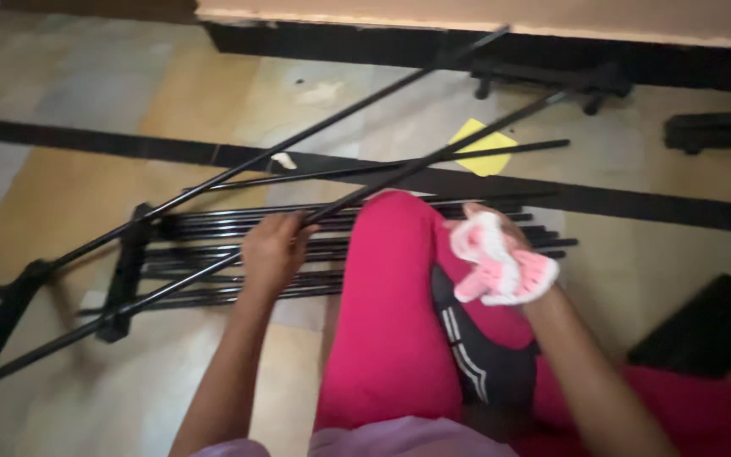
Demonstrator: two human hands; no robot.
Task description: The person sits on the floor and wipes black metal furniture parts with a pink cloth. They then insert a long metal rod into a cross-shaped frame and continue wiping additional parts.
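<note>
- a thin black rod (213,279) is gripped by the left hand (271,251), down on the tiled floor (61,195) left of the pink knee (391,279)
- a pink-and-white cloth (501,267) is bunched up in the right hand (501,254), right of that knee

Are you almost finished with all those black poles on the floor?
Not nearly, by the look of it. Two long rods already sit in black end brackets. The left hand grips one black rod, while the right hand holds a pink and white cloth. A bundle of loose rods lies on the floor, and separate black pieces wait by the wall.
</note>
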